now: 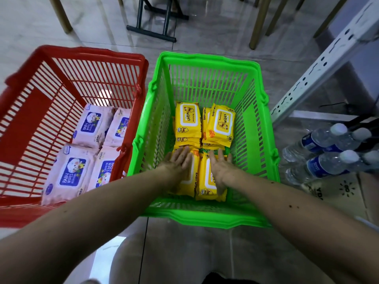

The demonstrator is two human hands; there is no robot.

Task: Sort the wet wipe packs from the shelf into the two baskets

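Both hands flat, fingers spread, gripping nothing: left hand [180, 160] on near-left yellow pack [189, 181], right hand [220, 168] on near-right yellow pack [207, 181]; long axes ran away from wearer, inside green basket [205, 215].

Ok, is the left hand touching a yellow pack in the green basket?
Touching. The head view shows the left hand lying flat, palm down, on the near-left yellow pack, no gap visible between them.
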